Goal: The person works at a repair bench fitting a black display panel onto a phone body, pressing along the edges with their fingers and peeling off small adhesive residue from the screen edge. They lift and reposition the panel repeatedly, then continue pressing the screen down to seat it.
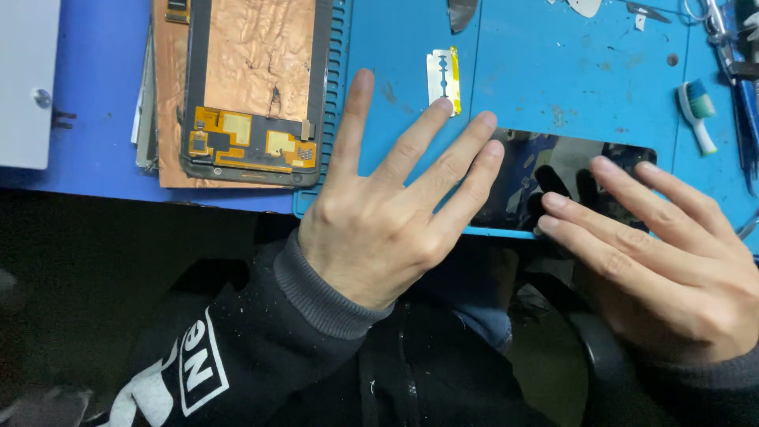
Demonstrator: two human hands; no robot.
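Observation:
A black glossy screen panel lies flat on the blue work mat near its front edge. My left hand is spread flat, its fingertips resting on the panel's left end. My right hand lies flat with its fingers on the panel's right part. Neither hand grips anything. A razor blade lies just beyond my left fingertips.
A disassembled phone frame with copper foil and orange flex parts lies at the back left. A toothbrush and metal tools sit at the far right. A white box is at the left edge.

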